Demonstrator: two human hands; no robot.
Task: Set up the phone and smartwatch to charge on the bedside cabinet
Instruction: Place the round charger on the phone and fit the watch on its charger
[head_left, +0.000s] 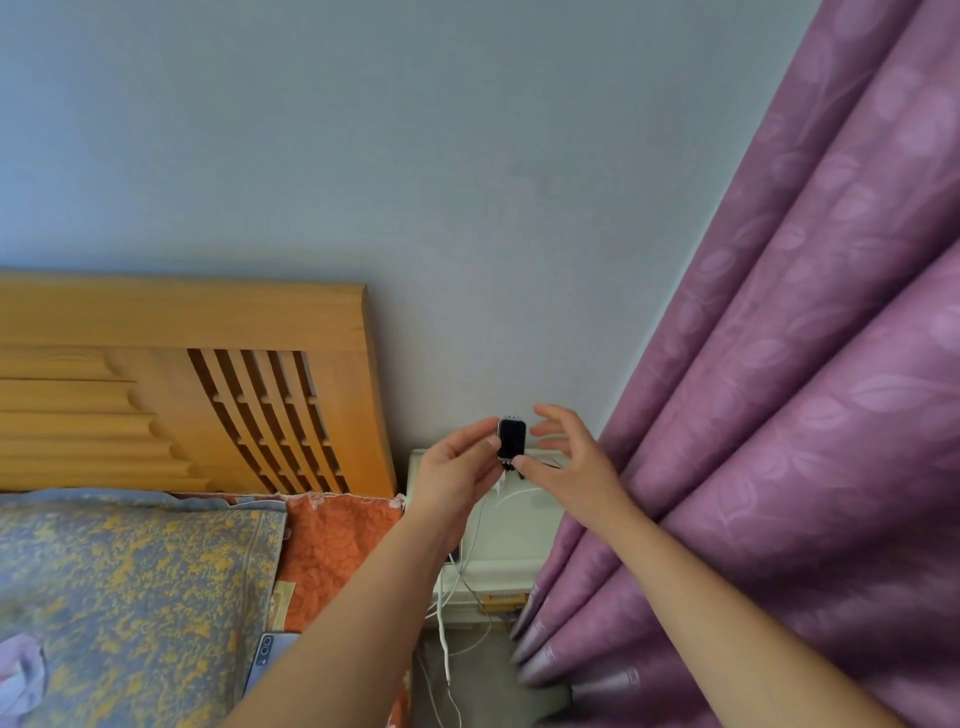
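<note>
**A:** From the head camera, where is the smartwatch?

**B:** The smartwatch is held up above the bedside cabinet, dark screen facing the camera. The left hand pinches its left edge between thumb and fingers. The right hand is beside it with fingers spread and loose; its thumb tip touches the watch's lower end, where something small and dark sits, too small to tell what.

**A:** And the phone?

**B:** One phone lies camera-side up on the bed, at the edge of the grey and yellow pillow, partly hidden by the left forearm. A dark corner of something flat shows on the cabinet top just under the left wrist; I cannot tell what it is.

**A:** Anything holding things?

**B:** Only the cabinet top. White cables run across it and hang down its front; they overlap, so I cannot count them exactly, but there is more than one.

**A:** Counts?

**B:** One watch, one phone, two hands, one cabinet. The cabinet stands between the wooden headboard and the purple curtain, whose folds cover its right side. An orange bedspread lies beside the pillow.
</note>
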